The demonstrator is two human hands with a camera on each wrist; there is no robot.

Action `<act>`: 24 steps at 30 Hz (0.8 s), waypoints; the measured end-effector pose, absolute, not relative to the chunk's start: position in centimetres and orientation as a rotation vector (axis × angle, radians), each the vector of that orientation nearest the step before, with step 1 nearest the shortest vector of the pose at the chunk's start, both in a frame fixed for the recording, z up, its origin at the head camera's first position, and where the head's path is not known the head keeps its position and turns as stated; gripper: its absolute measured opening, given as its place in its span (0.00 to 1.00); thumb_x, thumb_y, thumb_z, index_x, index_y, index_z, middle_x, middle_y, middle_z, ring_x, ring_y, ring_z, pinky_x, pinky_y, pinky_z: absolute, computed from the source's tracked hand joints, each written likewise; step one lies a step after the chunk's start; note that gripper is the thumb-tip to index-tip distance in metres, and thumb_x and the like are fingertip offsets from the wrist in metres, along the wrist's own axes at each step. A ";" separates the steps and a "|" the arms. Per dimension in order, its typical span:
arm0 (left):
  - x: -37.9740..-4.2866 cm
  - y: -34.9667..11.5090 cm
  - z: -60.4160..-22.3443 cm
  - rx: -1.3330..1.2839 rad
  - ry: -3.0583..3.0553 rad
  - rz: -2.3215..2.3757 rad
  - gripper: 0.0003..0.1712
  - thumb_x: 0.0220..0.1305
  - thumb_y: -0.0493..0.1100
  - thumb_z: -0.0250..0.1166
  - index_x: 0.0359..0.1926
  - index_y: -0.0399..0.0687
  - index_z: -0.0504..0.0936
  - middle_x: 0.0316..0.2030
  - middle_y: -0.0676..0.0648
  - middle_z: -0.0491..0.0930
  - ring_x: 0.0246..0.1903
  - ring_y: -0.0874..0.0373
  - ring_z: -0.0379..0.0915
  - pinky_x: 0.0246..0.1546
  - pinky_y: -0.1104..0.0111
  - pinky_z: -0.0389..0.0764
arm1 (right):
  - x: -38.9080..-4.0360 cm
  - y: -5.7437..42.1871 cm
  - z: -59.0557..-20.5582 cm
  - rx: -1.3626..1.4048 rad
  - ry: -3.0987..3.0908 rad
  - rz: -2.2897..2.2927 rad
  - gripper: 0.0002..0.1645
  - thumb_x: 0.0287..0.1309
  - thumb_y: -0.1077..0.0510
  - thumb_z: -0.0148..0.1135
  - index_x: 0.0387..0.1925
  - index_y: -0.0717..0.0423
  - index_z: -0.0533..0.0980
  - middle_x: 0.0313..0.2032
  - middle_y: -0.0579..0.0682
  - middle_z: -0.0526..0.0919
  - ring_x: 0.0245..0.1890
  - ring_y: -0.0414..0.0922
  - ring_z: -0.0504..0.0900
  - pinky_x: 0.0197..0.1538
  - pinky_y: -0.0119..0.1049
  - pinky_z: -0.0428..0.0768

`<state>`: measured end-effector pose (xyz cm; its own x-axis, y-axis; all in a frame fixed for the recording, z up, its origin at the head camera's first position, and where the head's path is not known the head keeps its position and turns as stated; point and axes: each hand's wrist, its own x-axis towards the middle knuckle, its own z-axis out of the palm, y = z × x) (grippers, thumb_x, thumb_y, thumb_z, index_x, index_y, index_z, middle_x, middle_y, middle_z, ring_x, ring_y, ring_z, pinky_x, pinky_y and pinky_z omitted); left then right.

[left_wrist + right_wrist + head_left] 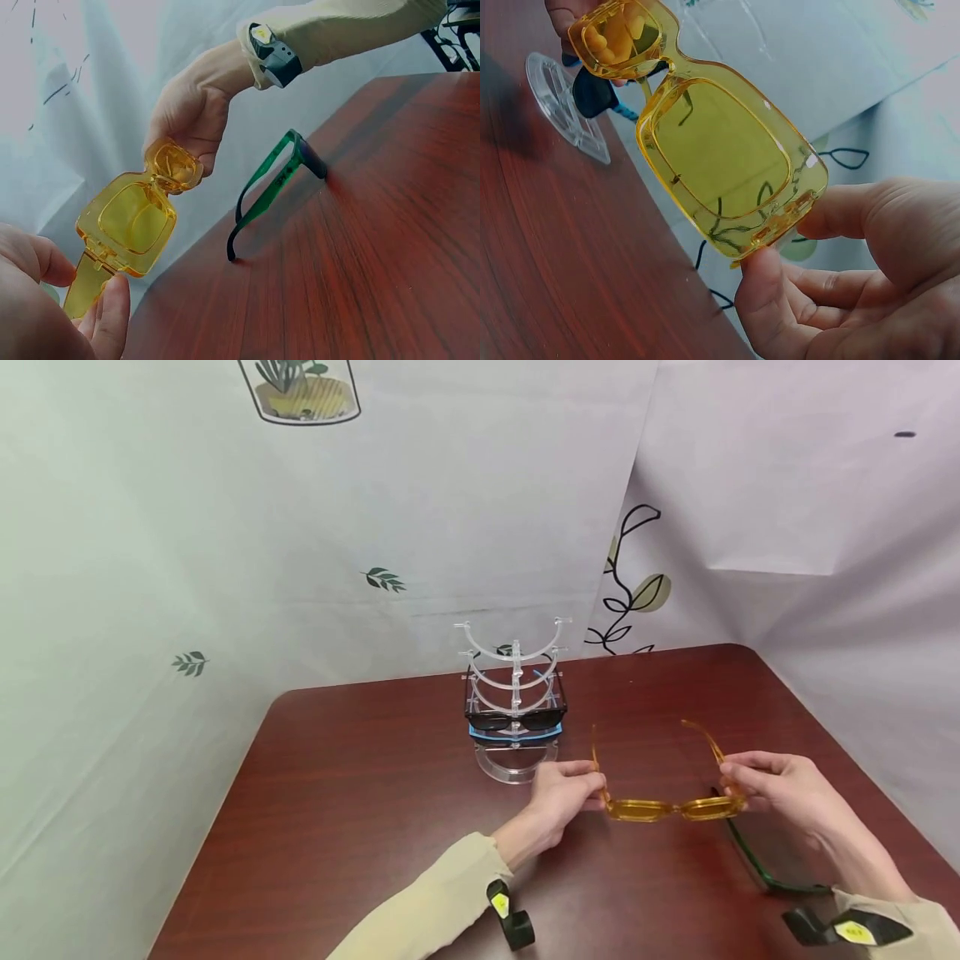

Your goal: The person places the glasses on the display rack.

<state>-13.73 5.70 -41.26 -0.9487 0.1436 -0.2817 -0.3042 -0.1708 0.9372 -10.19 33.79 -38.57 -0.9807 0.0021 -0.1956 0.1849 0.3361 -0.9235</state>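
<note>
A pair of yellow sunglasses [641, 811] is held up above the table, its temples unfolded and pointing away from me. My left hand [561, 798] pinches the left temple near the hinge. On the other side, my right hand [783, 789] grips the right temple the same way. In the left wrist view, thumb and fingers press the yellow temple [88, 289] from both sides. The right wrist view shows the yellow lens [720, 154] close up, with thumb and fingers at the hinge. Below my right hand lies a pair of green-framed glasses [757, 864], partly hidden by that hand.
A clear plastic display stand [516, 672] with several tiers stands near the table's back. Black sunglasses [542, 719] and blue-framed glasses [516, 737] sit on its lower tiers. Patterned white cloth [465, 510] hangs behind the dark red table [337, 810].
</note>
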 end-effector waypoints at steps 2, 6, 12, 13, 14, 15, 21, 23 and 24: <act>-13.5 5.3 -41.2 -0.174 1.797 2.204 0.16 0.52 0.25 0.64 0.45 0.25 0.82 0.28 0.40 0.84 0.21 0.60 0.79 0.27 0.67 0.87 | -10.1 33.5 -38.4 0.162 2.414 -1.749 0.11 0.70 0.63 0.58 0.47 0.68 0.80 0.32 0.47 0.87 0.31 0.39 0.85 0.33 0.36 0.87; -13.1 4.6 -40.9 -0.146 1.776 2.244 0.17 0.50 0.25 0.63 0.44 0.26 0.82 0.28 0.40 0.84 0.21 0.60 0.79 0.28 0.67 0.87 | -10.1 32.9 -38.0 0.141 2.417 -1.775 0.09 0.70 0.64 0.58 0.45 0.64 0.81 0.32 0.46 0.87 0.31 0.40 0.85 0.33 0.35 0.87; -12.4 3.5 -40.4 -0.118 1.750 2.278 0.20 0.51 0.25 0.63 0.48 0.25 0.81 0.28 0.42 0.84 0.21 0.60 0.79 0.28 0.67 0.87 | -9.8 32.0 -37.2 0.130 2.445 -1.740 0.14 0.71 0.61 0.59 0.49 0.69 0.79 0.33 0.46 0.86 0.32 0.41 0.85 0.34 0.36 0.87; -12.3 3.4 -40.3 -0.113 1.749 2.282 0.20 0.51 0.25 0.63 0.48 0.25 0.81 0.28 0.43 0.84 0.21 0.60 0.79 0.29 0.67 0.87 | -9.7 31.8 -37.0 0.131 2.451 -1.731 0.15 0.71 0.60 0.60 0.49 0.70 0.78 0.33 0.46 0.86 0.32 0.41 0.85 0.34 0.36 0.87; -12.2 3.2 -40.2 -0.111 1.749 2.287 0.20 0.51 0.26 0.63 0.48 0.25 0.81 0.28 0.43 0.84 0.21 0.60 0.79 0.29 0.67 0.87 | -9.6 31.7 -36.8 0.135 2.457 -1.726 0.17 0.71 0.59 0.60 0.50 0.71 0.78 0.33 0.46 0.86 0.32 0.41 0.85 0.34 0.36 0.87; -12.1 3.1 -40.1 -0.109 1.750 2.293 0.20 0.52 0.26 0.63 0.48 0.25 0.81 0.28 0.42 0.84 0.21 0.60 0.80 0.29 0.67 0.87 | -9.5 31.5 -36.7 0.134 2.462 -1.719 0.18 0.70 0.58 0.60 0.51 0.72 0.77 0.34 0.46 0.86 0.32 0.41 0.85 0.35 0.36 0.87; -11.2 2.2 -39.5 -0.115 1.740 2.330 0.18 0.52 0.25 0.64 0.46 0.25 0.82 0.27 0.39 0.84 0.21 0.59 0.80 0.30 0.65 0.88 | -8.9 30.8 -36.0 0.122 2.480 -1.718 0.17 0.70 0.57 0.62 0.50 0.68 0.78 0.33 0.47 0.87 0.33 0.41 0.85 0.35 0.37 0.87; -11.0 1.9 -39.4 -0.110 1.734 2.332 0.17 0.52 0.25 0.65 0.46 0.26 0.82 0.27 0.40 0.84 0.21 0.59 0.80 0.30 0.66 0.88 | -8.7 30.6 -35.9 0.119 2.490 -1.717 0.15 0.69 0.58 0.62 0.49 0.67 0.79 0.33 0.48 0.87 0.32 0.42 0.85 0.34 0.37 0.86; -11.0 1.8 -39.3 -0.109 1.723 2.336 0.17 0.52 0.25 0.65 0.45 0.26 0.82 0.27 0.40 0.84 0.21 0.59 0.80 0.30 0.66 0.88 | -8.5 30.5 -35.9 0.116 2.498 -1.710 0.15 0.69 0.58 0.62 0.49 0.67 0.79 0.33 0.48 0.87 0.32 0.42 0.85 0.34 0.37 0.86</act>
<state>-10.97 1.82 -39.33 -0.9693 0.1445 -0.1987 -0.2325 -0.2780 0.9320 -8.54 30.52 -35.89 -0.9908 0.0001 -0.1352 0.1261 0.3618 -0.9237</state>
